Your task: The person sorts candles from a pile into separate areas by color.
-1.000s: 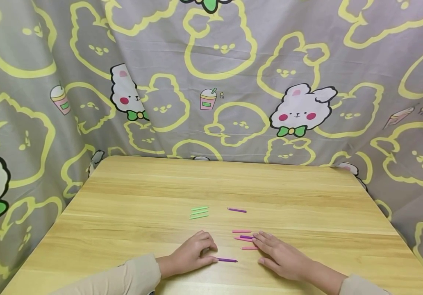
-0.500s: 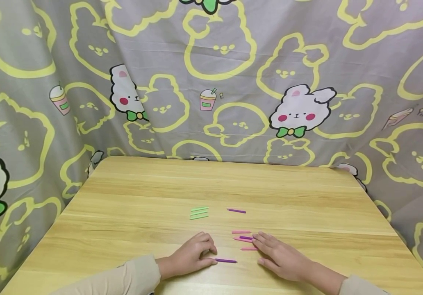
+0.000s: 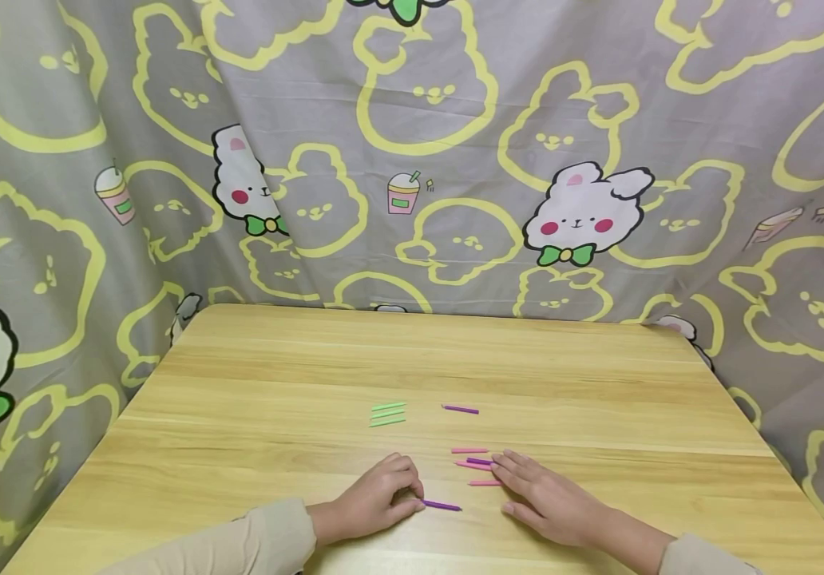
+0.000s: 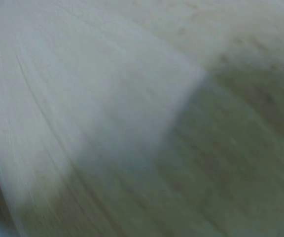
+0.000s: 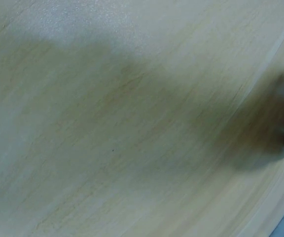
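Here's the left hand (image 3: 376, 497), thumb and finger pinching the left end of a purple stick (image 3: 444, 505) on the table (image 3: 275, 431); the right hand (image 3: 544, 497) lies open, straight fingertips at the ends of pink sticks (image 3: 483, 483) and a second purple one, green sticks (image 3: 387, 414) beyond

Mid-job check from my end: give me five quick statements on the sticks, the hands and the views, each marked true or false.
1. Three green sticks lie side by side. True.
2. The left hand pinches one end of a purple stick. True.
3. The green sticks lie nearer the camera than the left hand. False: they lie farther out on the table.
4. The right hand is closer to the pink sticks than to the green sticks. True.
5. The left wrist view shows the green sticks clearly. False: no stick can be made out there.
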A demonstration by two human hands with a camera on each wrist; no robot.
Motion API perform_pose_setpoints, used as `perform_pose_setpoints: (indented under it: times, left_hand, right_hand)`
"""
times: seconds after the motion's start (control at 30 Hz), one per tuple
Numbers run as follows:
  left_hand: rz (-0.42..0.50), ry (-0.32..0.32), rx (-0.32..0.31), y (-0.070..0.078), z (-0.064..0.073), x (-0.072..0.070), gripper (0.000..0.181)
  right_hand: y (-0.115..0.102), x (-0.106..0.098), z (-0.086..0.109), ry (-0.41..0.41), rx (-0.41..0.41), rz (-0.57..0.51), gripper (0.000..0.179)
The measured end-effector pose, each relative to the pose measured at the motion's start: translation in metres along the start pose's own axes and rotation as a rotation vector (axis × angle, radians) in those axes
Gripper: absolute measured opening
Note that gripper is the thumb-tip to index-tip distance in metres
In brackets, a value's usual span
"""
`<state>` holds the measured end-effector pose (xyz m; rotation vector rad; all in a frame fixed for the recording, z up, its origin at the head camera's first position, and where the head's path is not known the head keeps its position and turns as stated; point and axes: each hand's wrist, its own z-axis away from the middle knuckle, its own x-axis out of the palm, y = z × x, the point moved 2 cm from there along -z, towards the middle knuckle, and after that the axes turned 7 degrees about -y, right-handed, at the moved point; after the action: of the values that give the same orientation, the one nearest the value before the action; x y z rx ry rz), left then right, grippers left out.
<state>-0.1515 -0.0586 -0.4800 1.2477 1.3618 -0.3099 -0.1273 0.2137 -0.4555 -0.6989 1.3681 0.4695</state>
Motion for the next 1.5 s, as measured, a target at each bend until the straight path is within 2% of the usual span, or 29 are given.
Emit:
perform_pose_setpoints:
  times: [0.57, 0.97, 1.23, 1.5]
  left_hand:
    - [-0.019, 0.036, -0.030, -0.0003, 0.0004, 0.0034, 0.006]
    - [-0.038, 0.080, -0.019, -0.0014, 0.0011, 0.0030, 0.006]
    - [-0.029, 0.133, -0.037, -0.0027, 0.0007, 0.0021, 0.006]
    - [-0.023, 0.199, -0.041, -0.0057, -0.0056, 0.0021, 0.007]
  right_hand:
    - [-0.0003, 0.0004, 0.0009, 0.019, -0.012, 0.016, 0.050]
    - [-0.0005, 0.0000, 0.0004, 0.022, -0.019, 0.027, 0.050]
    - [-0.0006, 0.0008, 0.0007, 0.033, -0.017, 0.046, 0.049]
    - [-0.0003, 0.0013, 0.0016, 0.049, -0.025, 0.059, 0.049]
